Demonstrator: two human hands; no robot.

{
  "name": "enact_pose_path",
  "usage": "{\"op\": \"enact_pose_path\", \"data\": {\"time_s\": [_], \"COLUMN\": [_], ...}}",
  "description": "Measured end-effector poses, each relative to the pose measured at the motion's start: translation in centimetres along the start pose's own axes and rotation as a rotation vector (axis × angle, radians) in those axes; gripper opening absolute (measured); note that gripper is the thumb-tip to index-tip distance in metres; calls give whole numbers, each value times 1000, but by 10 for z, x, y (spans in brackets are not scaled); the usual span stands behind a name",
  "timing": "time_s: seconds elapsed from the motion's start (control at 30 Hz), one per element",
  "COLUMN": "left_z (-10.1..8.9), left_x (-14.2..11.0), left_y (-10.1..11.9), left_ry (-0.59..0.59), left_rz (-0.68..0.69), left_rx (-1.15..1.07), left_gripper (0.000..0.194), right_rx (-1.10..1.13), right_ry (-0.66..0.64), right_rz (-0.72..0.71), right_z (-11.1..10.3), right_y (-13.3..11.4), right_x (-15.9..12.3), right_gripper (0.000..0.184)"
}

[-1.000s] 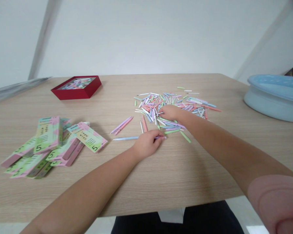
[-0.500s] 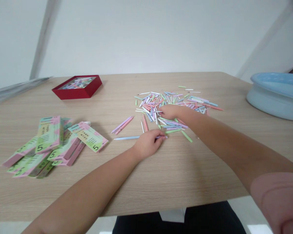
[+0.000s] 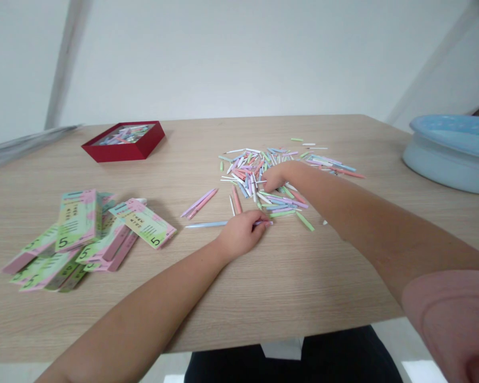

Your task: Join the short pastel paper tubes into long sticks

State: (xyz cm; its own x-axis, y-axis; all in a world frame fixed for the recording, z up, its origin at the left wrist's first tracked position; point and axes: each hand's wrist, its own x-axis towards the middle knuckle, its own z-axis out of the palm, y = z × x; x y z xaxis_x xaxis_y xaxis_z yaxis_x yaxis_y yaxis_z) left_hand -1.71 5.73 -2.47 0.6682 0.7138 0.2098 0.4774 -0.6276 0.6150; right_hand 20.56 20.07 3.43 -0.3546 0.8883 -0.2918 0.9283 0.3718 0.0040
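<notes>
On grained tabletop (image 3: 283, 287) | left hand (image 3: 241, 232) over slim pen (image 3: 205, 225) | right hand (image 3: 275, 176) amid thin sticks (image 3: 242, 174) | both grips unclear

A pale blue basin (image 3: 447, 170) stands at the right of a wood-grain surface (image 3: 279, 298), well apart from an open red box (image 3: 122, 153) toward the far left. Nearer, pink-and-green cartons (image 3: 77, 218) marked with a 5 lie in an overlapping pile, one angled at its right side. Blurred, seemingly clear plastic (image 3: 24, 149) spans the left edge; a white wall (image 3: 239, 64) rises behind.
</notes>
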Motion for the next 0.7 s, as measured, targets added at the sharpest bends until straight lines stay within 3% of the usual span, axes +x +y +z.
{"op": "enact_pose_path", "data": {"time_s": [0.13,0.4,0.57,0.7], "left_z": [0,3,3,-1], "left_x": [1,3,4,3], "left_y": [1,-3,-6,-3], "left_ry": [12,50,87,65], "left_rz": [1,-20,9,52], "left_rx": [-22,-168,-197,-178], "left_gripper": [24,25,32,32], "right_rx": [4,99,518,1001], "right_ry": [-103,116,359,237], "right_rz": [18,108,-53,18], "right_z": [-1,9,38,71], "right_y": [-1,-10,-31,-59], "right_x": [-12,-70,-127,-158], "right_gripper": [33,28,12,14]}}
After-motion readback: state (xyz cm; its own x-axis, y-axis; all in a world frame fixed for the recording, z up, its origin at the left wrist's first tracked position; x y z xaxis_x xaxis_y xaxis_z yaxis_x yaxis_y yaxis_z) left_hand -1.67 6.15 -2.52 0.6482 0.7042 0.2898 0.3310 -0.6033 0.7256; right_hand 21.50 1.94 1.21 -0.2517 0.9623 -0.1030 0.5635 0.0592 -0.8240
